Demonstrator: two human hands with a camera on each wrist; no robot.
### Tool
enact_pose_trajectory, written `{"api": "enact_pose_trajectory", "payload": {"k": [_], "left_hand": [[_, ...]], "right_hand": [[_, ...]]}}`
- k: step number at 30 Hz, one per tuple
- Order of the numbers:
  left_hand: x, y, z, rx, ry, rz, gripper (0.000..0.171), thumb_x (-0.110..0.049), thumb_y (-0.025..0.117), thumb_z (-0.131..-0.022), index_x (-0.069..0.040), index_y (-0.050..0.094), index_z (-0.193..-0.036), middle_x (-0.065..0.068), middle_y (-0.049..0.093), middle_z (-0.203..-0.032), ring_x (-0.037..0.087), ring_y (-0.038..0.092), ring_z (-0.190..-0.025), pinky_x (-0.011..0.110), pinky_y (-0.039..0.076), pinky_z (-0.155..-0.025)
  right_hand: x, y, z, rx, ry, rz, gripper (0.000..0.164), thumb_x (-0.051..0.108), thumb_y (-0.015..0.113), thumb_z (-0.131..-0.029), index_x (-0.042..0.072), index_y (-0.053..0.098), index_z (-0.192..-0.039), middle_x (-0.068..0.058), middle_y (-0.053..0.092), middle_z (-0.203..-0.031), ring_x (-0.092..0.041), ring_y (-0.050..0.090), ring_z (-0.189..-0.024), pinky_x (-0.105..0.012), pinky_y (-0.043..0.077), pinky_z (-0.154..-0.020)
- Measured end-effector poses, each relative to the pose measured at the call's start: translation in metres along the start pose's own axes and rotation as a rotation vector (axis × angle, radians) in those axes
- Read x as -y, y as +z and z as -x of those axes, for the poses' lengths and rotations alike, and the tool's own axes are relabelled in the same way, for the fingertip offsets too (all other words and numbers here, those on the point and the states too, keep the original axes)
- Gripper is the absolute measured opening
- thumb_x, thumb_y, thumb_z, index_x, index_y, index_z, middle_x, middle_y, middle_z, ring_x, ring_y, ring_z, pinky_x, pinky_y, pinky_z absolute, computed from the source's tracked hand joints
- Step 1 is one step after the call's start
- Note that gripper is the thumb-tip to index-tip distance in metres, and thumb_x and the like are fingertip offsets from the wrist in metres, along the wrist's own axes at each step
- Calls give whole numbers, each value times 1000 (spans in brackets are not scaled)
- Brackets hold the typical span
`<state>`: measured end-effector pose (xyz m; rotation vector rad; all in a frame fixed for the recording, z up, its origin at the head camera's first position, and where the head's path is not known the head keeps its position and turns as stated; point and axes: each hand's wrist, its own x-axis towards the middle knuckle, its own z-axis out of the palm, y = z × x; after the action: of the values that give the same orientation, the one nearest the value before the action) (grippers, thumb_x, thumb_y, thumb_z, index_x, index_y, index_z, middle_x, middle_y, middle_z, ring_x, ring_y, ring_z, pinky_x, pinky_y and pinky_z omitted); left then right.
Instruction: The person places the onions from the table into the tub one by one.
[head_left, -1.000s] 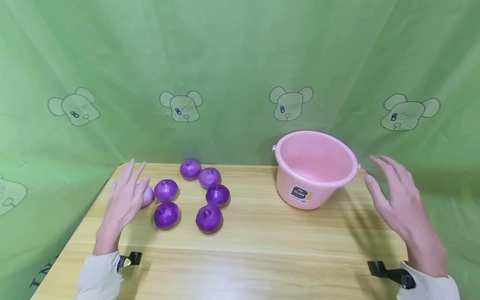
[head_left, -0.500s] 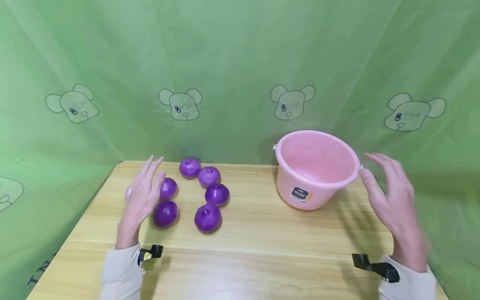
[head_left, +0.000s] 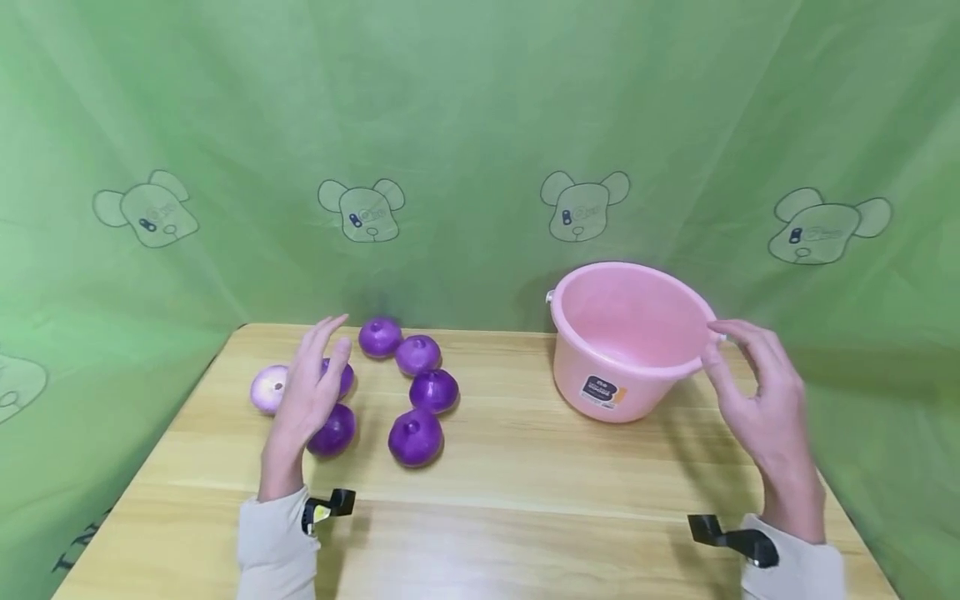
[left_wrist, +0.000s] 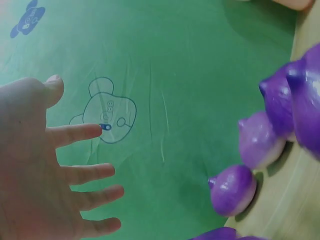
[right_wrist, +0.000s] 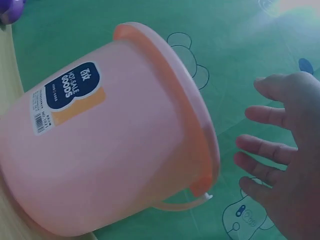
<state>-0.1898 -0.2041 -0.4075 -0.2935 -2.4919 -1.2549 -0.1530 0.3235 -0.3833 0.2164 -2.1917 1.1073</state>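
My left hand (head_left: 303,392) hovers with spread fingers over the left onions, holding nothing; the left wrist view also has its fingers straight and apart. Beneath it, a purple onion (head_left: 333,433) and another behind are partly hidden, while a pale-faced onion (head_left: 267,388) lies just left. Several more purple onions (head_left: 416,437) form a loose curve to the right. A pink bucket (head_left: 600,383) stands upright at the back right, nothing visible inside. My right hand (head_left: 765,400) is at its right rim, fingers loosely bent; in the right wrist view a gap shows between fingertips and rim (right_wrist: 200,110).
The wooden table (head_left: 510,517) ends at a green curtain (head_left: 465,125) printed with bear heads, hanging close behind bucket and onions. A thin handle (right_wrist: 180,205) hangs down the bucket's side. Black camera mounts (head_left: 731,537) stick out from both wrists.
My left hand has moved right across the left onions, uncovering the pale one. My right hand has moved left to the bucket's rim. Bucket and onions stay in place.
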Motion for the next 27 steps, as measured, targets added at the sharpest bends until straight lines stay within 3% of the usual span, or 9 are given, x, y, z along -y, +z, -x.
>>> {"api": "enact_pose_trajectory", "payload": {"k": [6, 12, 21, 27], "left_hand": [[-3, 4, 4, 18, 8, 13, 52, -39, 40, -111, -11, 43, -155, 17, 32, -163, 41, 29, -149, 70, 21, -118], [-2, 6, 6, 23, 15, 26, 51, -39, 41, -111, -12, 45, -154, 17, 35, -161, 40, 31, -148, 69, 22, -118], [1, 20, 9, 38, 34, 32, 49, -37, 42, -111, -10, 49, -150, 19, 43, -155, 40, 38, -144, 65, 27, -118], [3, 29, 7, 57, 67, 49, 47, -34, 43, -111, -6, 51, -148, 21, 44, -153, 40, 38, -144, 63, 27, -119]], "right_hand": [[6, 6, 2, 11, 0, -51, 32, 3, 70, -95, 2, 69, -127, -11, 62, -134, -9, 52, -128, -23, 37, -116], [-1, 11, 5, 31, -74, -58, 28, -4, 73, -89, -2, 71, -117, -19, 66, -124, -6, 56, -119, -22, 36, -115], [-13, 11, 9, 124, -25, -66, 27, -2, 79, -85, 4, 74, -111, -11, 69, -115, -7, 58, -111, -22, 32, -116], [-11, 8, 7, 154, -98, -28, 28, -5, 83, -81, 11, 76, -103, -6, 71, -109, -6, 55, -109, -30, 21, -124]]}}
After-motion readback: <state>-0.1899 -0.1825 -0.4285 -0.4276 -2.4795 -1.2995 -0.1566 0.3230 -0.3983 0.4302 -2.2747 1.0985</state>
